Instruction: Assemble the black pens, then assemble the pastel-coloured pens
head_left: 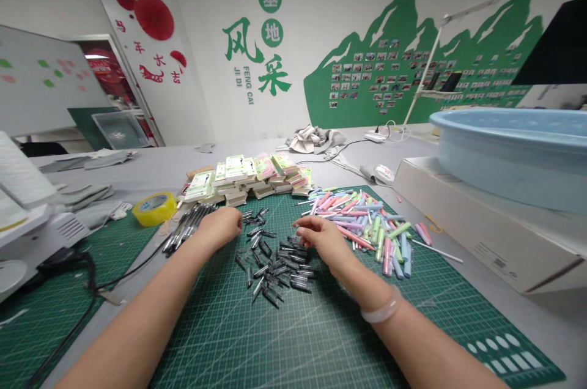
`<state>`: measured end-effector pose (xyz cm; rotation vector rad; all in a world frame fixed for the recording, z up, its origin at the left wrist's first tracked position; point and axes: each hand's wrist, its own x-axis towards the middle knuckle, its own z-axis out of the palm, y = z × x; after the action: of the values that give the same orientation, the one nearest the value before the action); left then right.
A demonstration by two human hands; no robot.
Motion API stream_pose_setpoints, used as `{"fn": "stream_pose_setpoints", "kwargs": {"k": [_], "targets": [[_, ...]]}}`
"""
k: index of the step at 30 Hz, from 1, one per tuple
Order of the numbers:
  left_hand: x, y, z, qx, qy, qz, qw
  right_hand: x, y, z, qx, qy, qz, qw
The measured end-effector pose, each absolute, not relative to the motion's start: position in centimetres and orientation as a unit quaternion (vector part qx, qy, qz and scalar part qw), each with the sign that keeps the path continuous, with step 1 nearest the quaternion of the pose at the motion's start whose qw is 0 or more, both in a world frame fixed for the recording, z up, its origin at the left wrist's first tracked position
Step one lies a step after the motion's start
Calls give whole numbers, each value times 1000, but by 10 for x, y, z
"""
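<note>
My left hand (221, 225) rests on the green cutting mat (284, 340), fingers curled, beside a bundle of dark pens (186, 229); what it holds, if anything, is hidden. My right hand (321, 235) hovers over a scatter of small black pen parts (275, 260), its fingers pinched at the pile's top edge. Just right of that hand lies a heap of pastel pen barrels (371, 224). A pale bangle (381, 311) circles my right wrist.
Stacked small green and pink boxes (250, 176) lie behind the parts. A yellow tape roll (155, 208) sits at left, near a white machine (32, 224) with a black cable. A cardboard box (481, 224) carrying a blue basin (513, 150) stands at right.
</note>
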<state>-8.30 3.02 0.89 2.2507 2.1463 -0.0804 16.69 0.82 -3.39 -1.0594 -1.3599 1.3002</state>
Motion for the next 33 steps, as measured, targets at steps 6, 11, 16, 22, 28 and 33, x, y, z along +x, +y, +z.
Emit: {"fn": "stream_pose_setpoints", "kwargs": {"k": [6,11,16,22,28,33], "targets": [[-97,31,23,677,735,11,-33,168,9,-35,-432,-558,524,477],[-92,30,18,677,734,-44,-7,168,9,-36,-435,-561,521,474],[-84,30,4,669,741,-51,-13,168,10,-37,-436,-563,515,477],[-71,29,6,707,707,6,-3,167,8,-36,-424,-546,546,473],[-41,15,14,747,569,291,184,164,3,-35,-359,-480,661,453],[-21,1,10,740,487,367,283,163,0,-34,-315,-466,686,461]]}}
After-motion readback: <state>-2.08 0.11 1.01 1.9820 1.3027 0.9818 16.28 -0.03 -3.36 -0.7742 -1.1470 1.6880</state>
